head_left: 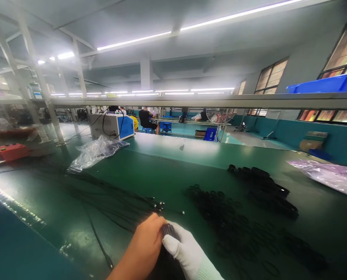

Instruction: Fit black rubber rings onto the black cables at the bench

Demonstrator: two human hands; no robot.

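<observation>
My bare left hand (pixel 148 242) and my right hand (pixel 187 249), in a white glove, meet at the near edge of the green table. Between them is a gathered coil of black cable (pixel 168 230). My right thumb presses on the front of the coil, and my left fingers close around its other side. The lower part of the coil is dark and hard to make out. Just beyond my left hand lie long loose black cables (pixel 117 194), with small metal connector ends (pixel 159 205) pointing toward the middle.
Dark coiled cables (pixel 217 206) and bundled black coils (pixel 266 184) lie on the right. Clear plastic bags (pixel 96 152) sit at the far left and right. Behind stand a blue-and-white machine (pixel 112 126) and a red box (pixel 11 151). A shelf (pixel 190 102) spans overhead.
</observation>
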